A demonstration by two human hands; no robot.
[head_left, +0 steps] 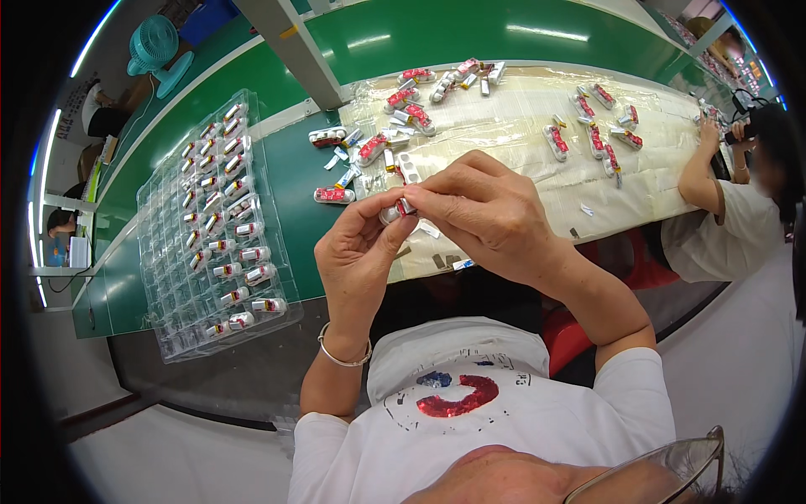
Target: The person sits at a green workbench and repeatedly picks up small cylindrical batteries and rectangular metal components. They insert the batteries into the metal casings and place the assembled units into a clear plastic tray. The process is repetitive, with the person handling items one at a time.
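Observation:
My left hand (351,260) and my right hand (495,212) meet over the table's near edge, both closed on one small white part (389,215) with a red patch. The left thumb and forefinger hold it from the left, and the right fingertips pinch its upper side. Fingers hide much of it, so its exact kind is unclear. Just beyond the fingers is a white strip (409,165) with round grey spots; whether it touches the hands, I cannot tell. Similar red-and-white parts (334,196) lie left of the hands, among small silver-and-white pieces (348,175).
At left, a clear pocketed tray (164,290) holds rows of small parts. More red-and-white parts (598,141) lie on the film-covered cream mat (495,126). A metal post (294,50) rises behind. A co-worker's arm (703,172) reaches in from the right. A turquoise fan (154,44) stands far left.

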